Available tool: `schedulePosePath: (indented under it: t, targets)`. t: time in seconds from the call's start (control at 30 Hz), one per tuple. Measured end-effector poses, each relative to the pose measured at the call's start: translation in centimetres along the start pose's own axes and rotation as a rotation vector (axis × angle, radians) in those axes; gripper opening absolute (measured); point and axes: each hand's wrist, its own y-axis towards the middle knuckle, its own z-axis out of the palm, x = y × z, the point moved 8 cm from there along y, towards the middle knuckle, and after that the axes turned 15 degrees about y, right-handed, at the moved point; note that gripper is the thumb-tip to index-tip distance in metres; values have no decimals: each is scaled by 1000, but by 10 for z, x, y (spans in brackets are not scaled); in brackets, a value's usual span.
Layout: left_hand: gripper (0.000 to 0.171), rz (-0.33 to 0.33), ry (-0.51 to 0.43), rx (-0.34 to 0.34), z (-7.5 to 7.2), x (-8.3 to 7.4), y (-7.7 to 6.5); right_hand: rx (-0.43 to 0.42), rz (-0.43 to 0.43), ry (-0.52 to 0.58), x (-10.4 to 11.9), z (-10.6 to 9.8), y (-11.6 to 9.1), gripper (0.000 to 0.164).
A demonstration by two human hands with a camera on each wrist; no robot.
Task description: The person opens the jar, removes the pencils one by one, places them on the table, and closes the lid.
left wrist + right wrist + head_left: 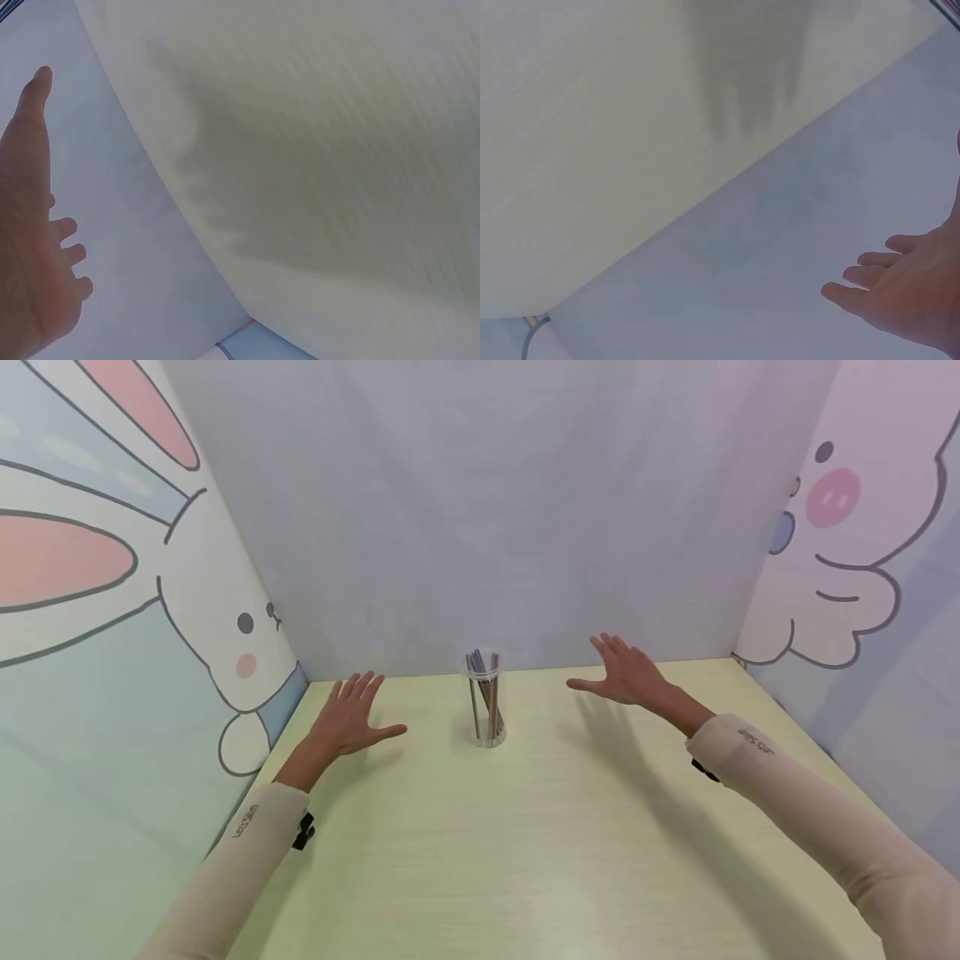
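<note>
Toward the back of the table stands a clear, upright cup [501, 702] with several thin sticks [492, 697], dark and reddish-brown, leaning inside it. My left hand [350, 720] is raised to the left of the cup, fingers spread and thumb pointing toward it, holding nothing. On the other side, my right hand [626, 675] hovers above the table with its thumb stretched toward the cup and its palm bare. Both hands are apart from the cup. In the left wrist view the left hand [34, 247] shows at the edge; the right wrist view shows the right hand [915, 289].
The pale wood-grain table [480, 860] ends at a plain grey cloth wall [510, 510]. Cloth side walls carry a printed rabbit [217, 602] on the left and a white printed animal [862, 543] on the right. Shadows of both arms fall across the table.
</note>
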Motion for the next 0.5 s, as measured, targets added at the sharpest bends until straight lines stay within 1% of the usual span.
schedulePosePath:
  t: [0.17,0.33,0.5]
  targets:
    - [114,6,-16,-6,1,-4,2,-8,-34,-7,12,-1,2,105]
    - [116,12,-31,6,3,-9,3,0,-58,-11,21,1,6,105]
    - [115,23,-38,6,3,-14,5,-4,-60,-4,28,1,9,105]
